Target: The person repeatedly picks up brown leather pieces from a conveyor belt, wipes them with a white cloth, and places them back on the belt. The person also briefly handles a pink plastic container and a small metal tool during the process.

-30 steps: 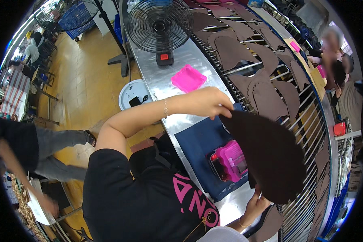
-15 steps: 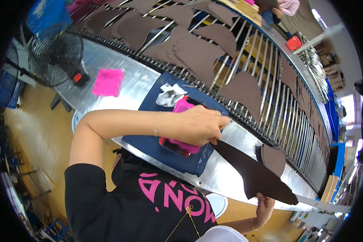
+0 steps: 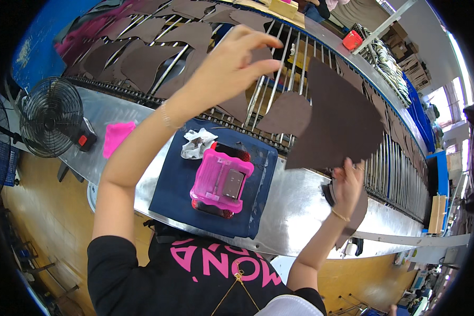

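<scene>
My right hand [image 3: 347, 184] pinches the lower edge of a dark brown cut piece [image 3: 342, 116], leather-like and flat, and holds it up over the near side of the roller conveyor. My left hand [image 3: 234, 68] is raised above the conveyor with thumb and fingers apart and nothing in them. In front of me a pink plastic frame [image 3: 216, 181] with a small grey-brown block in it rests on a red and black object [image 3: 231, 151], mostly hidden. Both sit on a navy cloth pad [image 3: 168, 184]. A crumpled white cloth [image 3: 197, 143] lies beside the frame.
Brown cut pieces [image 3: 147, 63] lie across the metal-rod conveyor [image 3: 374, 158]. More pieces [image 3: 359, 213] lie on the metal table [image 3: 295, 205] by my right hand. A pink cloth [image 3: 117, 138] and a black fan [image 3: 51, 118] are at left. Another person [image 3: 321, 9] stands across the conveyor.
My left hand has let go of the brown piece and moved up and away over the conveyor. My right hand has lifted the piece from low at right to above the conveyor edge.
</scene>
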The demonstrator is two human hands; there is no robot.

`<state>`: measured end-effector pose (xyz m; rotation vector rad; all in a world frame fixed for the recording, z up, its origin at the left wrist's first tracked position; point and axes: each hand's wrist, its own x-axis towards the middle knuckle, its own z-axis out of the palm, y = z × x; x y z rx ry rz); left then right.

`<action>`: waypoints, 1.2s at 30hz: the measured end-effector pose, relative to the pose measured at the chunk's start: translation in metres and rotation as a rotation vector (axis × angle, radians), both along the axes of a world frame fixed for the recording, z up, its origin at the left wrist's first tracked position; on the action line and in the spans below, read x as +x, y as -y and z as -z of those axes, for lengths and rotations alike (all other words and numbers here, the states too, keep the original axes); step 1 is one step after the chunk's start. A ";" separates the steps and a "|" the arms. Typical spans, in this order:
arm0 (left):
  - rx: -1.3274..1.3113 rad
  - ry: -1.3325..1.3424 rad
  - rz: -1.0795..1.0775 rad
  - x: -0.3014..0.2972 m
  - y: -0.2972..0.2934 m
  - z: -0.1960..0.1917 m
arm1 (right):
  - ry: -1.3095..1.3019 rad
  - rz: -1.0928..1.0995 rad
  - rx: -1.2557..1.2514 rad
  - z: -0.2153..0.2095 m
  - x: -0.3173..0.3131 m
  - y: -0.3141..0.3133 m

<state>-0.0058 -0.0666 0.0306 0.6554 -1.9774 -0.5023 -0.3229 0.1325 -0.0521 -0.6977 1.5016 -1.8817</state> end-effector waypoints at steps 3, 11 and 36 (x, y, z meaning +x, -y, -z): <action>0.184 -0.015 -0.008 0.033 0.002 0.020 | 0.215 -0.155 0.001 0.067 -0.019 0.050; 0.450 -0.013 -0.185 0.116 -0.004 0.062 | 0.361 -0.134 0.168 0.155 -0.012 0.139; 0.595 0.011 0.103 0.071 -0.009 0.092 | -0.828 0.946 1.439 0.104 -0.097 -0.204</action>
